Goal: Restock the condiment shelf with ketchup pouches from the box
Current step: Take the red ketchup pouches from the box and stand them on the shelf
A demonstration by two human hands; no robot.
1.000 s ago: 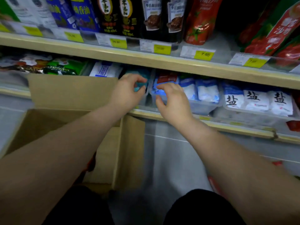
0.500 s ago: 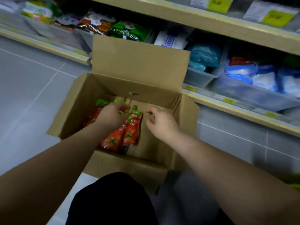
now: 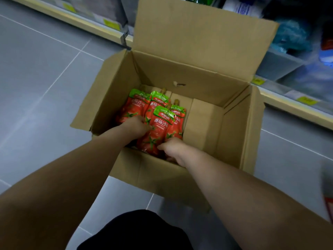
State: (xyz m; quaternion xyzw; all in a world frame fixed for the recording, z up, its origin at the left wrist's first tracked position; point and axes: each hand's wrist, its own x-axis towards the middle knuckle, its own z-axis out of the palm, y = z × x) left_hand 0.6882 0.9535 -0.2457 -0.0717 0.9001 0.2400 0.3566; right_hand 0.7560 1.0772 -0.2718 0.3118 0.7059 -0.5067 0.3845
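An open cardboard box (image 3: 234, 127) stands on the floor in front of me. Several red ketchup pouches (image 3: 158, 127) with green tops lie in its left half. My left hand (image 3: 137, 126) is down among them, fingers curled round the left side of the front pouch. My right hand (image 3: 173, 147) grips the lower right of the same bunch, its fingers partly hidden under the pouches. The right half of the box floor is bare cardboard.
The bottom shelf (image 3: 288, 103) with yellow price tags runs along the top and right, holding grey bins (image 3: 281, 65) of blue and white packs. Grey tiled floor (image 3: 45, 78) lies to the left. My dark-clothed knee (image 3: 137, 231) is below the box.
My hands left the shelf bins and dropped into the box. They now close on the ketchup pouches; the view has tilted down onto the box.
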